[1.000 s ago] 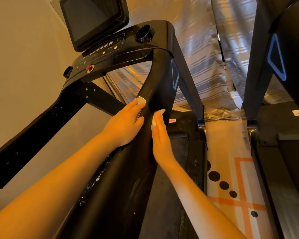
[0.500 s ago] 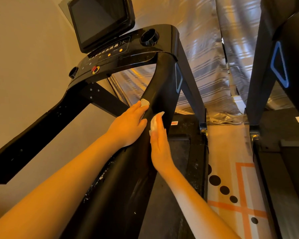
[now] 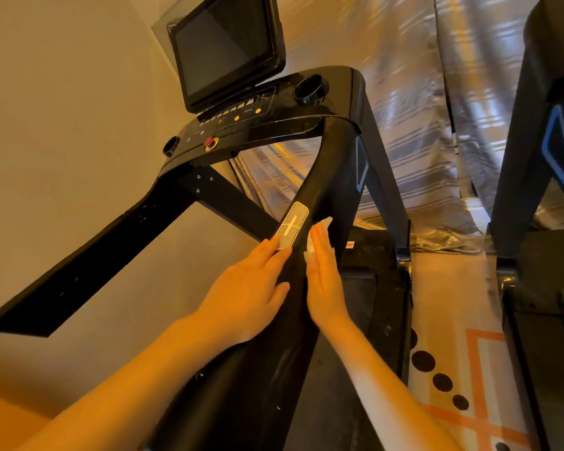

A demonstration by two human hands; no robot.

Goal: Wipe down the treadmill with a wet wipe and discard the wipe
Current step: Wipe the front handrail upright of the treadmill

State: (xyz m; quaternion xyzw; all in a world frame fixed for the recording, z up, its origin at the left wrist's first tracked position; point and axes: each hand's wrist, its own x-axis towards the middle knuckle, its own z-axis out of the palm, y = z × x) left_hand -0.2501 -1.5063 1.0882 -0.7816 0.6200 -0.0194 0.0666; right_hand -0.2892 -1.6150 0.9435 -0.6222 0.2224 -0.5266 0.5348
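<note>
Both hands lie on the right handrail [image 3: 326,177] of the black treadmill [image 3: 274,131], close to each other but not touching. The left hand [image 3: 251,288] rests flat on the rail's top with straight fingers, its fingertips touching the lower end of the grey button pad [image 3: 292,224] set into the rail. The right hand [image 3: 323,275] presses flat against the rail's outer side, fingers straight and together, with the white wet wipe [image 3: 319,226] pinned under them; only the wipe's edges show past the fingertips and beside the palm. On the console two round cup holders are sunk in, one at the right [image 3: 310,89] and one at the left [image 3: 171,146]; what their dark insides hold cannot be told. A dark screen [image 3: 225,43] stands above the console.
</note>
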